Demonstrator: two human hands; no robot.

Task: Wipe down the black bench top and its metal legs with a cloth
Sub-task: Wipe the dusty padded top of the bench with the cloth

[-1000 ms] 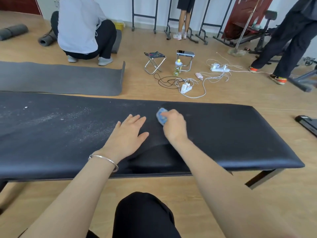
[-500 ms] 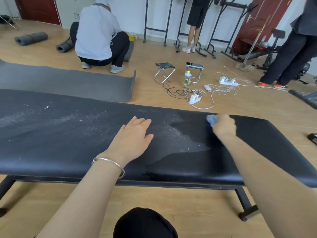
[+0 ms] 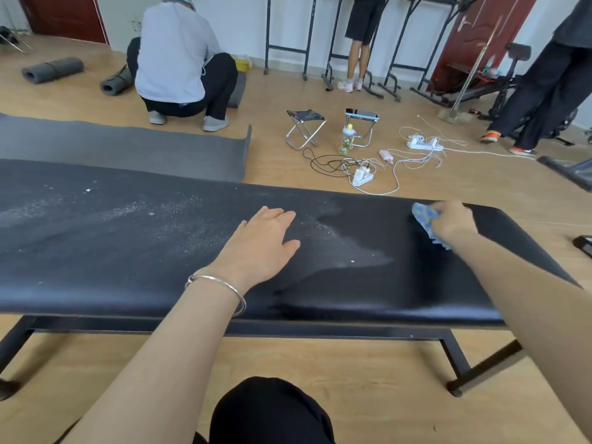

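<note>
Though farther right than before, cloth (image 3: 424, 221) in curled right hand (image 3: 455, 219); left hand (image 3: 262, 241) flat.

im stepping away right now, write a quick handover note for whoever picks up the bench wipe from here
The left hand is open, flat on the bench top near its middle.
The right hand grips the blue cloth on the top near its right end, at the far edge.
Done: the right part of the top looks dark and clean.
Left: white dust covers the middle and left, with a dusty wedge just right of the flat hand. Cannot tell if the metal legs were wiped; count them as left.
</note>
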